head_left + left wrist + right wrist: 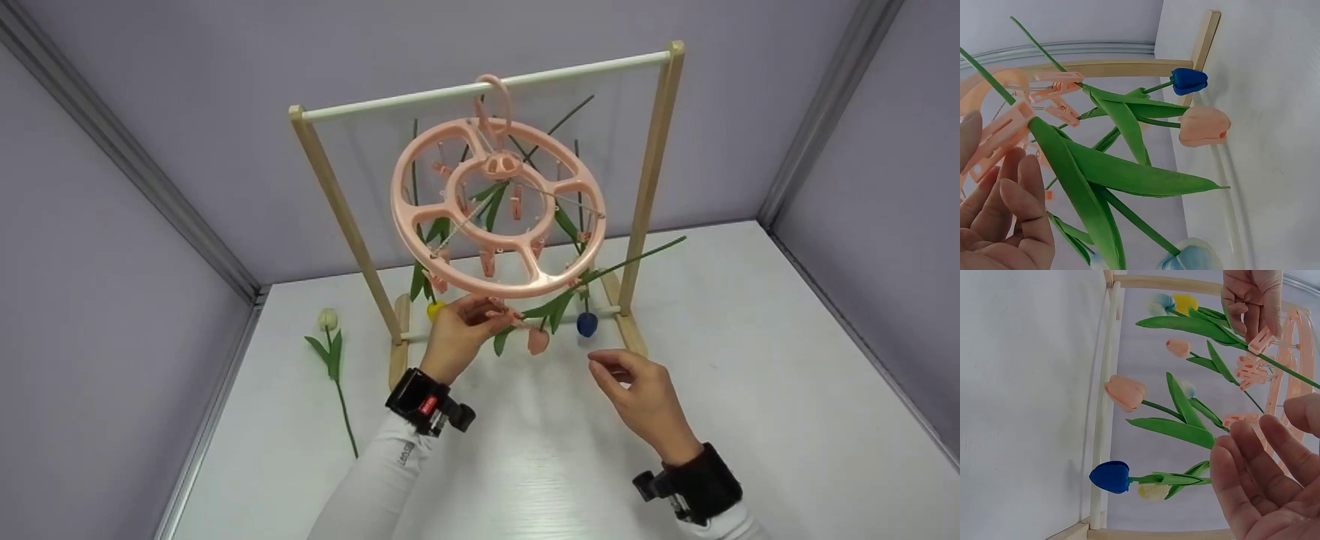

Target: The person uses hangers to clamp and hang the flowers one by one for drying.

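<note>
My left hand [459, 334] is at the front rim of a round pink clip hanger [487, 286], pinching a pink clothespin [1002, 132] between thumb and fingers. That clothespin grips the green stem of a light blue and white tulip [1190, 257], which hangs bloom down. Off to the right, my right hand [641, 394] is held in the air with loosely bent fingers and nothing in it. Nearby hang a peach tulip [538, 341] and a dark blue tulip [587, 324], both clipped by their stems. A yellow tulip [435, 310] is partly hidden behind my left hand.
The hanger hooks over the white bar [577, 73] of a wooden stand [651, 172] on a white table [750, 360]. A white tulip [328, 320] lies on the table at the left. Several pink clothespins and tulips hang around the hanger. Grey walls enclose the table.
</note>
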Motion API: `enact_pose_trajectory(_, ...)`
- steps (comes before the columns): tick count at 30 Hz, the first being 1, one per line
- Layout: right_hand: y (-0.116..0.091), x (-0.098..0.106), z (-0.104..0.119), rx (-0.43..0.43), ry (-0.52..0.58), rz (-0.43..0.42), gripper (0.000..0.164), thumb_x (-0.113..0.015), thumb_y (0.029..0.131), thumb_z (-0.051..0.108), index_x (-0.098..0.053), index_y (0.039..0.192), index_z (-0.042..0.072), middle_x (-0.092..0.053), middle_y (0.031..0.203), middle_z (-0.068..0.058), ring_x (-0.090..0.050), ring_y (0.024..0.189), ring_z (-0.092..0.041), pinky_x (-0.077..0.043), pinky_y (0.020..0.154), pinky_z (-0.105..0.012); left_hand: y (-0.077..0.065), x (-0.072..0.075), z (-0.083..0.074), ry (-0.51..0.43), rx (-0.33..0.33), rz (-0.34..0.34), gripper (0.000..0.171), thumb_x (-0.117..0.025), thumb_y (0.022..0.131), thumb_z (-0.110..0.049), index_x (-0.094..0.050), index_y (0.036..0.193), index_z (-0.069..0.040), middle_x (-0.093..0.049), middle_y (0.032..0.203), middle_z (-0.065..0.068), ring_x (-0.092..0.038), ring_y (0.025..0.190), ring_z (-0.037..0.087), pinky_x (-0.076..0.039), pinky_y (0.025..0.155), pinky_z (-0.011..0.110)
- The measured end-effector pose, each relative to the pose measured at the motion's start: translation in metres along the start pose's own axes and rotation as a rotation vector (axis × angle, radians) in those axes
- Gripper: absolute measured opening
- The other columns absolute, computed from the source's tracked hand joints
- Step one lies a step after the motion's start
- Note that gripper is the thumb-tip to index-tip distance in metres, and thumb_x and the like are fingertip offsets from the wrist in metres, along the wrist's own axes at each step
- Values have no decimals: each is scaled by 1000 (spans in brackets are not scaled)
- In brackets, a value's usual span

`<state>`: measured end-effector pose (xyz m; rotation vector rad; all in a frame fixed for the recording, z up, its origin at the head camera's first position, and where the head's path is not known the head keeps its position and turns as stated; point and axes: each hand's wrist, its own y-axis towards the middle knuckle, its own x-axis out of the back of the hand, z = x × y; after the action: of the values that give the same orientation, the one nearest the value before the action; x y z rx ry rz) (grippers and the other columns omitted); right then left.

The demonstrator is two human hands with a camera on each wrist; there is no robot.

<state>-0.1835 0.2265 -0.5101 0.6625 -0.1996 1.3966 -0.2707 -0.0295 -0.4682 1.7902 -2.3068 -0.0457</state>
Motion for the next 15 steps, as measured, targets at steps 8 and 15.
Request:
enact_pose_trajectory(8, -3, 5, -1, -5, -7, -14, 16, -67, 92, 26, -73, 105, 18, -74, 98, 4, -68, 88, -6, -55, 79, -17, -1, 5, -1, 67, -35, 2, 22, -74, 85, -29, -71, 102, -15, -76, 97, 4, -72, 91, 14, -58, 78, 26)
enact_pose_trajectory(15, -6, 7, -1, 4, -26, -8, 17, -66, 92, 26, -72, 105, 18, -74, 100, 4, -67, 89, -4, -55, 79, -19, -3, 11, -3, 138, -16, -28, 24, -76, 82, -35, -72, 101, -21, -75, 96, -3, -68, 87, 15, -56, 70, 27)
